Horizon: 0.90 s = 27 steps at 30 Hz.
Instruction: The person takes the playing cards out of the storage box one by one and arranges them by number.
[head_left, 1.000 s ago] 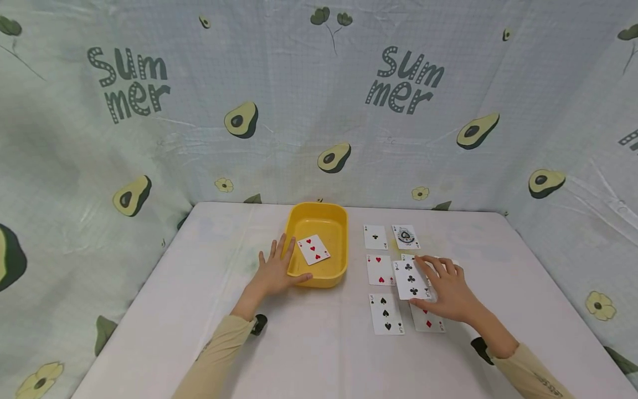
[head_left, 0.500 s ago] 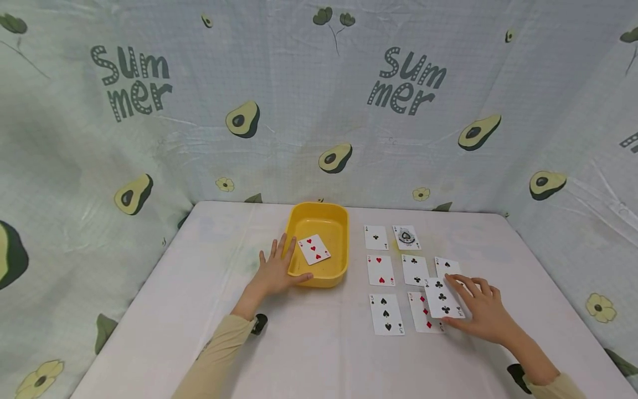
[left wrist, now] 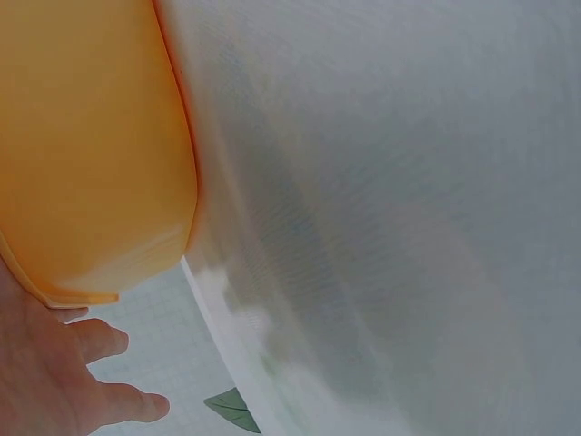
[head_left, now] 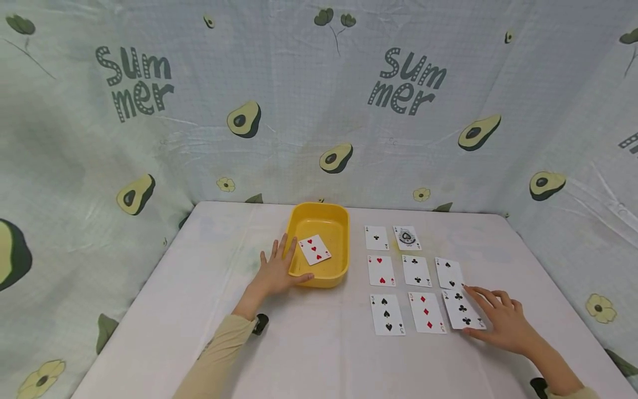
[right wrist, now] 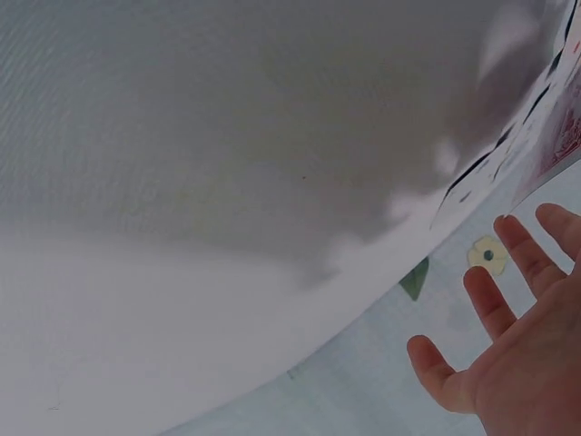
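My right hand (head_left: 505, 321) pinches the three of clubs (head_left: 462, 310) by its edges between thumb and index finger. That card is low over the table at the right end of the front row, its top edge right at the two of spades (head_left: 448, 274). Beside it lie the three of diamonds (head_left: 427, 313) and three of spades (head_left: 387, 315). In the right wrist view, a red-patterned card back (right wrist: 567, 136) shows above the fingers. With fingers spread, my left hand (head_left: 274, 274) rests against the left side and front corner of the yellow tray (head_left: 344, 266), its thumb along the rim.
One heart card (head_left: 314, 250) lies face up in the tray. Behind the front row are the two of hearts (head_left: 381, 271), two of clubs (head_left: 416, 271), ace of clubs (head_left: 376, 238) and ace of spades (head_left: 406, 238). A patterned cloth (head_left: 279, 66) hangs behind the white table (head_left: 199, 266).
My right hand has carried the three of clubs right and towards the front, from over the middle cards to beside the three of diamonds, and lowered it. The left hand has stayed at the tray.
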Motion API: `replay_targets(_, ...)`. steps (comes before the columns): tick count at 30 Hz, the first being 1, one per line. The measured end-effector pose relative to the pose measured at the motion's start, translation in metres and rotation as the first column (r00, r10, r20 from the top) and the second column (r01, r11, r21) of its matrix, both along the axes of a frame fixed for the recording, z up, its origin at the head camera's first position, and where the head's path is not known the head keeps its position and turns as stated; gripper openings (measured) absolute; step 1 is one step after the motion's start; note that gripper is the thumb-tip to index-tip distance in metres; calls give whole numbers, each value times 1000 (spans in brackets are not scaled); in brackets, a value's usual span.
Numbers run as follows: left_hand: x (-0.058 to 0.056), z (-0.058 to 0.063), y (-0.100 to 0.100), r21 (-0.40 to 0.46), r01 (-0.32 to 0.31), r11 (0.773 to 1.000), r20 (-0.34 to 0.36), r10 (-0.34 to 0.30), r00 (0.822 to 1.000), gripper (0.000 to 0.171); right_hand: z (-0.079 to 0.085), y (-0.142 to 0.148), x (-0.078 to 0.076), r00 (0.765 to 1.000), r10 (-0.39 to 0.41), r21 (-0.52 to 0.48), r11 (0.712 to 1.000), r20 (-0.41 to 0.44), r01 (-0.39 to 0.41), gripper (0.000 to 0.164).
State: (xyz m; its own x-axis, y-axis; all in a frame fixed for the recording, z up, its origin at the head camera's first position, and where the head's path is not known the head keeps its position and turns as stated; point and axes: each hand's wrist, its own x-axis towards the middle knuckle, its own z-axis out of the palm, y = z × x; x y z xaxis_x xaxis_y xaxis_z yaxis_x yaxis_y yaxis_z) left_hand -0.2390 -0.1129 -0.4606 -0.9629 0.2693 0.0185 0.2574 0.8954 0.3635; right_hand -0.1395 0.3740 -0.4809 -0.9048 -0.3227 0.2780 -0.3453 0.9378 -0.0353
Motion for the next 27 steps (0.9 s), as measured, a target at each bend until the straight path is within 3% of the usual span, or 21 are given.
replay_targets(27,2,6,0,20,-7,1000,19,7,1000,102,-4,2,3,990,-59,59,997,125,52,86)
